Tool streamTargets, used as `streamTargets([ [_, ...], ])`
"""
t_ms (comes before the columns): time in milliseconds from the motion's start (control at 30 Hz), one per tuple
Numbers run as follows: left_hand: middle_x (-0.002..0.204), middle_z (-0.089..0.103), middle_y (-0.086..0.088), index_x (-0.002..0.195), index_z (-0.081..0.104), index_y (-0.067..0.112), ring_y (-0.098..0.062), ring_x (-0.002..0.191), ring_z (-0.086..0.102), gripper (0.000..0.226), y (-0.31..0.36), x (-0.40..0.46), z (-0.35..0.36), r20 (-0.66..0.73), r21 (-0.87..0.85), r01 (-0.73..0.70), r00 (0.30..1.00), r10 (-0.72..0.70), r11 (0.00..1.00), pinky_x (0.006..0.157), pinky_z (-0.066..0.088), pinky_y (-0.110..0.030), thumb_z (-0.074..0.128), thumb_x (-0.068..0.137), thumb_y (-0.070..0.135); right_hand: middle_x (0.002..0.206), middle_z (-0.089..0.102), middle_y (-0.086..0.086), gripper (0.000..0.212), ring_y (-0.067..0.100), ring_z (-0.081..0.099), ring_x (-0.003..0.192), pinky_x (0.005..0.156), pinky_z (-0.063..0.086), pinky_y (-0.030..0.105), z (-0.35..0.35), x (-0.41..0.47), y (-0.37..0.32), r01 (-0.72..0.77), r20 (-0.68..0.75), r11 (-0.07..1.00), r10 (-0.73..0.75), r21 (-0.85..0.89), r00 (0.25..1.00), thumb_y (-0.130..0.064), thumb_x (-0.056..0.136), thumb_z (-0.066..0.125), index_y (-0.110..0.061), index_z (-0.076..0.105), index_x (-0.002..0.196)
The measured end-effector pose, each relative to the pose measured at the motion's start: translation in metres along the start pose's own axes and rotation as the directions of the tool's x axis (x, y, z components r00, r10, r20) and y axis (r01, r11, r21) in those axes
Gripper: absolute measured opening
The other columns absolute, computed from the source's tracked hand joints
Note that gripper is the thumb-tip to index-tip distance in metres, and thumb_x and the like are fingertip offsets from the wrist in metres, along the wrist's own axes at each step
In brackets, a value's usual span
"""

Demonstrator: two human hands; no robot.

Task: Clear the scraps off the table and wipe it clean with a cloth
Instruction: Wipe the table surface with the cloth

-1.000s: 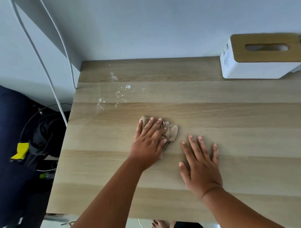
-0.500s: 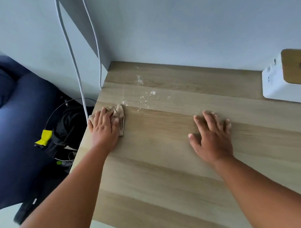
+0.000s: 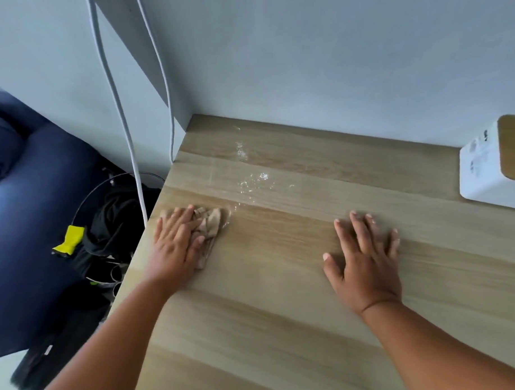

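Since half a second ago the left hand and cloth have barely shifted, staying at the table's left edge; a second ago they were near the middle. The cloth (beige, crumpled) lies flat under that hand, whose fingers are spread and pressing down on it, not curled around it. Just beyond the cloth, wet streaks glisten toward the back corner. The right hand rests palm-down, fingers splayed, holding nothing, well apart from the cloth. A white box sits at the far right, cables hang left of the table
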State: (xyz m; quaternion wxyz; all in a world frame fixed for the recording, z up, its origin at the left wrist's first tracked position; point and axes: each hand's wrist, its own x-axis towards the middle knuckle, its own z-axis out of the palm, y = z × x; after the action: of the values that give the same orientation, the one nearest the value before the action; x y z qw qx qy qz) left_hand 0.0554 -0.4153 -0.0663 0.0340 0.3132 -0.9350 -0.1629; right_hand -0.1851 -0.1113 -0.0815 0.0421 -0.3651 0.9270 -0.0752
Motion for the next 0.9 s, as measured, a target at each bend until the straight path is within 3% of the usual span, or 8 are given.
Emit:
streamTargets([
  [100,0.168,0.025,-0.001,0.157,0.031,0.016,-0.018,0.158,0.009,0.063,-0.004,0.043,-0.001,-0.045,0.023,0.254,0.967,-0.253,0.967,0.128,0.001,-0.050,0.028,0.105,0.051,0.166,0.031,0.008,0.073,0.034,0.025,0.154,0.121,0.010,0.069,0.002,0.001,0.001,0.003,-0.019,1.000,-0.003,-0.008,1.000,-0.059,0.086,0.043,-0.026,0.047,0.151],
  [200,0.170,0.019,-0.001,0.160,0.022,0.015,-0.017,0.158,0.003,0.067,0.023,0.079,0.010,-0.083,0.021,0.385,0.921,-0.382,0.923,0.127,-0.004,-0.049,0.020,0.105,0.052,0.166,0.030,0.007,0.074,0.034,0.024,0.155,0.121,0.009,0.068,0.003,0.001,0.002,0.002,-0.017,1.000,-0.002,-0.016,1.000,-0.058,0.086,0.044,-0.026,0.046,0.152],
  [333,0.170,0.020,-0.003,0.161,0.019,0.014,-0.019,0.158,0.005,0.068,0.066,0.074,0.026,-0.056,0.011,0.229,0.972,-0.228,0.973,0.128,-0.003,-0.049,0.022,0.105,0.053,0.166,0.031,0.007,0.074,0.034,0.024,0.155,0.122,0.008,0.068,0.004,0.000,0.003,0.005,-0.028,1.000,-0.005,-0.026,1.000,-0.058,0.086,0.044,-0.026,0.046,0.152],
  [467,0.165,0.033,-0.001,0.152,0.045,0.016,-0.020,0.157,0.017,0.062,0.074,0.018,0.028,-0.026,-0.018,-0.077,0.997,0.077,0.997,0.126,0.013,-0.055,0.039,0.102,0.051,0.166,0.031,0.007,0.073,0.034,0.025,0.154,0.121,0.009,0.069,0.004,-0.001,0.003,0.007,-0.033,1.000,-0.008,-0.028,0.999,-0.059,0.086,0.043,-0.025,0.048,0.151],
  [567,0.163,0.038,-0.001,0.139,0.060,0.015,-0.021,0.156,0.023,0.051,0.048,-0.008,0.020,-0.008,0.009,-0.173,0.985,0.173,0.985,0.124,0.020,-0.058,0.044,0.101,0.047,0.166,0.030,0.007,0.073,0.034,0.023,0.155,0.121,0.008,0.069,0.002,0.000,0.002,0.006,-0.015,0.999,-0.006,-0.035,1.000,-0.059,0.087,0.042,-0.026,0.047,0.151],
  [667,0.163,0.036,0.000,0.138,0.058,0.012,-0.020,0.156,0.021,0.055,0.034,-0.001,0.016,-0.028,0.028,-0.093,0.995,0.093,0.995,0.126,0.015,-0.055,0.040,0.101,0.049,0.166,0.031,0.008,0.073,0.034,0.024,0.155,0.121,0.008,0.069,0.002,0.000,0.003,0.010,-0.022,0.999,-0.010,-0.037,1.000,-0.059,0.087,0.043,-0.025,0.047,0.152],
  [800,0.167,0.028,0.001,0.149,0.042,0.015,-0.019,0.158,0.010,0.062,0.065,0.038,0.028,-0.057,0.042,0.176,0.983,-0.173,0.984,0.127,0.001,-0.052,0.029,0.102,0.053,0.166,0.030,0.007,0.073,0.034,0.023,0.155,0.122,0.007,0.068,0.005,-0.001,0.004,0.010,-0.033,0.999,-0.011,-0.037,0.999,-0.059,0.087,0.043,-0.025,0.046,0.152],
  [900,0.169,0.023,0.000,0.153,0.037,0.016,-0.019,0.158,0.007,0.064,0.100,0.056,0.041,-0.035,0.073,0.153,0.988,-0.150,0.986,0.127,-0.001,-0.054,0.024,0.104,0.054,0.166,0.030,0.007,0.074,0.034,0.023,0.155,0.122,0.007,0.067,0.006,0.000,0.004,0.009,-0.037,0.999,-0.010,-0.035,0.999,-0.059,0.087,0.043,-0.025,0.046,0.152],
])
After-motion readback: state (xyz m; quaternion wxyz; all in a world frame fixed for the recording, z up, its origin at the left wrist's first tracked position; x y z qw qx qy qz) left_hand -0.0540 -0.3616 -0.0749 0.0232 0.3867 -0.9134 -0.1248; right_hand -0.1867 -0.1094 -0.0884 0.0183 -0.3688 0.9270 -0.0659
